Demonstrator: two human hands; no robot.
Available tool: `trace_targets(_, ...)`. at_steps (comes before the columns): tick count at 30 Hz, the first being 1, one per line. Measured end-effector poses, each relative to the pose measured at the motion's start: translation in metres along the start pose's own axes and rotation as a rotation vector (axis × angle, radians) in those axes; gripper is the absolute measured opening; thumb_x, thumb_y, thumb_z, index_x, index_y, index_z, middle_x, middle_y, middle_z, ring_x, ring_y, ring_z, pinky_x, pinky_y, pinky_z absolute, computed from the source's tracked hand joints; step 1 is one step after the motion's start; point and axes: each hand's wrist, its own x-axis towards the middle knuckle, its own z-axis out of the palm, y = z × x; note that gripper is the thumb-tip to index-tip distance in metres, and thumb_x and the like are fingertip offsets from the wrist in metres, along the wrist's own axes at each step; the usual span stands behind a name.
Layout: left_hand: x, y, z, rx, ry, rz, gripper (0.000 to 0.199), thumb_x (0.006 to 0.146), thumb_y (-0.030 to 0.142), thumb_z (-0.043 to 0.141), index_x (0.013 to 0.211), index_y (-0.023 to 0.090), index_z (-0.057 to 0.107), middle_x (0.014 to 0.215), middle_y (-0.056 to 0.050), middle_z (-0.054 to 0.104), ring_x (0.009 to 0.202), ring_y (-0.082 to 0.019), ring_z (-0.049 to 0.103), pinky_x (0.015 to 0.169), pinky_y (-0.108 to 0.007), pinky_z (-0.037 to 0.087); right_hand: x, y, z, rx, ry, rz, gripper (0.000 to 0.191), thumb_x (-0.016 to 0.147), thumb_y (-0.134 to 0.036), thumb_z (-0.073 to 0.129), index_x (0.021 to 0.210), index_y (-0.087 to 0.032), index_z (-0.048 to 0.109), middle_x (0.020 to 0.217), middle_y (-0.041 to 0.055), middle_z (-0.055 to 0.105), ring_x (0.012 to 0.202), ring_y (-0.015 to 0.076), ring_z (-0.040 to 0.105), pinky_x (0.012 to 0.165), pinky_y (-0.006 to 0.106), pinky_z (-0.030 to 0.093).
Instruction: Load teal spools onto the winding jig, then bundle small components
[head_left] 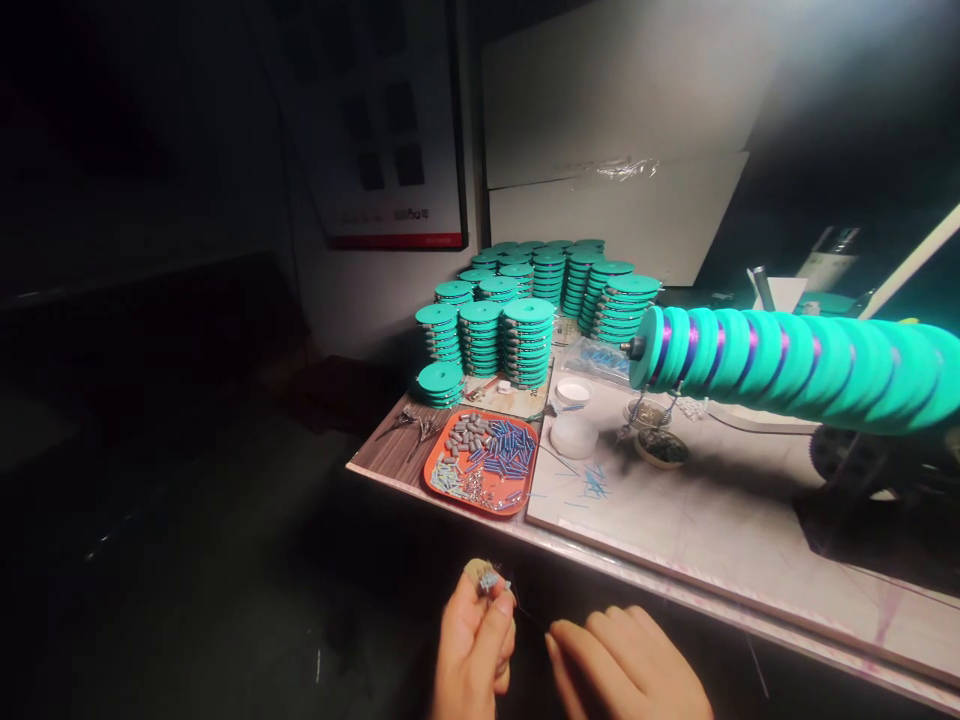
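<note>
Below the table's front edge, my left hand [480,640] is closed, its thumb and fingers pinching a small bunch of pale grey-blue pieces [489,581] with fine wire-like ends; their exact kind is too small to tell. My right hand [626,665] is beside it, fingers pressed together. A thin dark line [531,616] runs from the bunch to its fingertips. Nearest to both hands on the table is an orange tray [480,507], with grey cylinders [469,437], blue coil springs [508,447], pale green pieces [445,479] and tiny metal parts in it.
Stacks of teal discs [528,345] stand behind the tray. A long row of teal discs wound with purple line [795,365] sits on a spindle at the right. Small bowls [661,448], a round white container [574,436] and blue strips [595,481] lie on the board.
</note>
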Motion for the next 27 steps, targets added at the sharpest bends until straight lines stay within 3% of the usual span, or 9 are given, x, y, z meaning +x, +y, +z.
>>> trace_targets(6, 0.000, -0.020, -0.011, 0.058, 0.069, 0.061, 0.033, 0.064, 0.044, 0.067, 0.067, 0.019, 0.046, 0.049, 0.010, 0.023, 0.040, -0.004, 0.014, 0.034, -0.017, 0.010, 0.012, 0.007, 0.000, 0.059, -0.174, -0.012, 0.022, 0.082, -0.009, 0.042, 0.067, -0.016, 0.057, 0.050, -0.0011, 0.046, 0.046, 0.0105, 0.038, 0.049, 0.026, 0.026)
trace_targets(11, 0.003, -0.032, -0.020, 0.037, 0.122, 0.068, 0.025, 0.064, 0.035, 0.070, 0.069, 0.020, 0.050, 0.051, 0.007, 0.030, 0.042, -0.007, 0.024, 0.035, -0.018, 0.020, 0.010, 0.010, -0.001, 0.044, -0.193, -0.009, 0.021, 0.081, -0.008, 0.041, 0.068, -0.016, 0.056, 0.051, -0.0012, 0.047, 0.046, 0.0106, 0.039, 0.049, 0.025, 0.026)
trace_targets(16, 0.001, -0.026, -0.013, 0.044, 0.189, 0.172, 0.022, 0.064, 0.035, 0.069, 0.066, 0.019, 0.053, 0.053, 0.005, 0.037, 0.045, -0.008, 0.031, 0.039, -0.018, 0.027, 0.006, 0.010, 0.000, 0.047, -0.203, 0.003, 0.022, 0.081, -0.008, 0.042, 0.067, -0.017, 0.055, 0.051, -0.0018, 0.046, 0.046, 0.0103, 0.039, 0.049, 0.025, 0.026)
trace_targets(21, 0.000, -0.013, -0.003, 0.243, 0.233, 0.384, 0.027, 0.069, 0.042, 0.063, 0.061, 0.017, 0.055, 0.055, 0.002, 0.044, 0.051, -0.010, 0.039, 0.047, -0.019, 0.032, 0.007, 0.008, -0.002, 0.051, -0.186, 0.014, 0.022, 0.080, -0.007, 0.042, 0.066, -0.016, 0.056, 0.050, -0.0013, 0.047, 0.047, 0.0106, 0.039, 0.051, 0.025, 0.027)
trace_targets(24, 0.000, -0.008, -0.003, 0.312, 0.236, 0.415, 0.027, 0.068, 0.041, 0.063, 0.059, 0.017, 0.058, 0.052, 0.003, 0.044, 0.049, -0.009, 0.037, 0.048, -0.020, 0.032, 0.005, 0.008, -0.002, 0.054, -0.186, 0.017, 0.023, 0.081, -0.008, 0.042, 0.066, -0.016, 0.057, 0.050, -0.0015, 0.047, 0.046, 0.0104, 0.039, 0.051, 0.025, 0.028)
trace_targets(27, 0.000, -0.009, -0.004, 0.312, 0.214, 0.397, 0.027, 0.065, 0.041, 0.066, 0.058, 0.016, 0.061, 0.051, 0.002, 0.045, 0.048, -0.009, 0.036, 0.047, -0.020, 0.031, 0.003, 0.009, -0.001, 0.084, -0.171, 0.044, 0.020, 0.084, -0.014, 0.040, 0.085, -0.012, 0.060, 0.062, 0.0021, 0.057, 0.052, 0.0106, 0.047, 0.053, 0.024, 0.033)
